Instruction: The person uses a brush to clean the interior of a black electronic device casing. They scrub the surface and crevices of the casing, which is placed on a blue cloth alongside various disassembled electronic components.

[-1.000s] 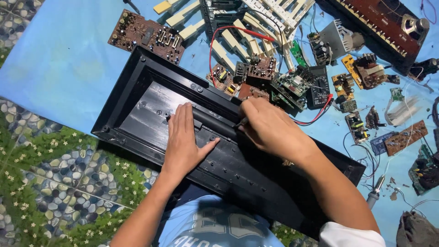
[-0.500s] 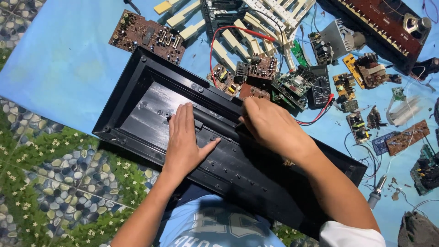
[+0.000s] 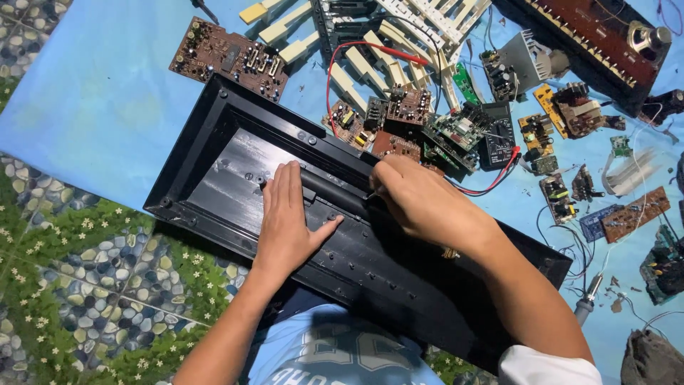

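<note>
Black plastic keyboard shell (image 3: pixel 235 164) lies open-side up on the blue sheet (image 3: pixel 92 93), running diagonally from far left to near right, its near end over the person's lap. That puts the inner ribs and screw bosses facing the camera.

Left hand (image 3: pixel 288 221): flat, palm down, fingers straight and thumb splayed, pressing on the raised centre ridge of the shell. Grasping nothing; reads as a brace so the shell can't slide or rock.

Right hand (image 3: pixel 420 203): curled, fingertips pinched at the ridge just right of the left hand. Something thin shows at the fingertips, too small to tell what. Can't tell if it grips a tool or only a part of the shell.

Everything stripped out is parked on the far side, out of the working area: brown circuit board (image 3: pixel 228 57) far left, loose cream keys (image 3: pixel 356 64), a cluster of small boards (image 3: pixel 413 128) touching the shell's far edge, multimeter (image 3: pixel 499 135) with red lead, more boards scattered right.

Versus a second ago: nearly nothing moved. Left hand in the same flat spot, shell and parts unmoved. The right hand's fingertips have shifted very slightly along the ridge, same pinch.
</note>
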